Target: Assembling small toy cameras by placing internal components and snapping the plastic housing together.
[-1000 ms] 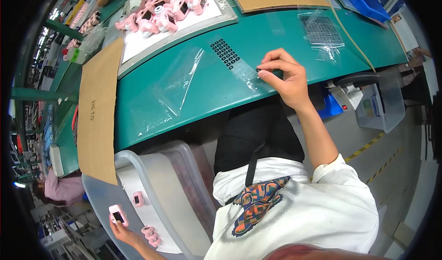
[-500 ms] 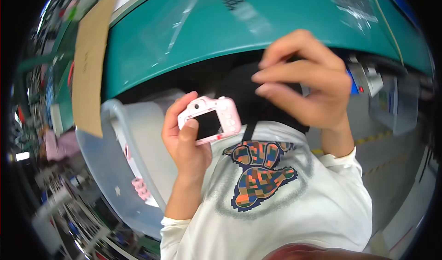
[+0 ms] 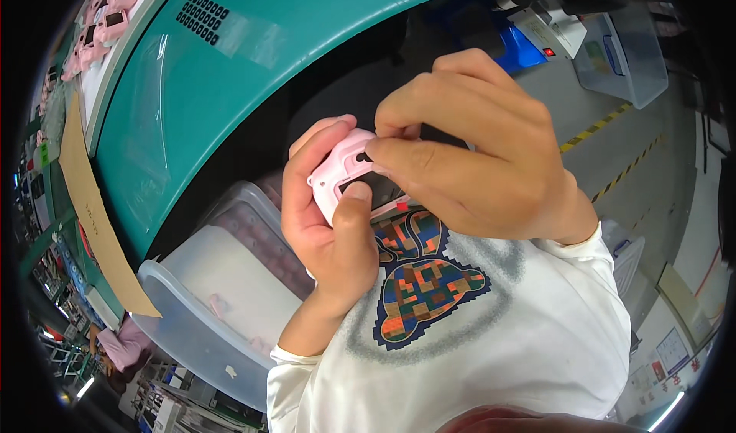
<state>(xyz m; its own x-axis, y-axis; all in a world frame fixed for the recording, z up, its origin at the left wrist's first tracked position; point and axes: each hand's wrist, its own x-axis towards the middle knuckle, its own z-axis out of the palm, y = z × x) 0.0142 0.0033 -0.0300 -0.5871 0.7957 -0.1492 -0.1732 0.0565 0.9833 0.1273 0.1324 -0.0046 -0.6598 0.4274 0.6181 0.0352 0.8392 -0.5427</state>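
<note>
My left hand [image 3: 337,237] is wrapped round a small pink camera [image 3: 329,186], its thumb lying over the dark screen at the back. A red tab shows at the screen's lower edge. Bent over the camera from the right, my right hand [image 3: 491,153] has thumb and index finger pinched at the raised viewfinder, beside its black round spot [image 3: 363,157]. What the pinch holds, if anything, is hidden. The right fingers cover the camera's right side.
The green-topped table [image 3: 253,96] curves ahead, bearing a grid of small black pieces [image 3: 203,19]. Several pink cameras [image 3: 96,31] lie at the far left. Beside my left arm stands a clear plastic bin [image 3: 192,349] with a cardboard strip [image 3: 103,226] near it.
My right hand has come down and left, from hovering apart to touching the camera's viewfinder. The view has swung right, and the camera is now partly covered by my fingers.
</note>
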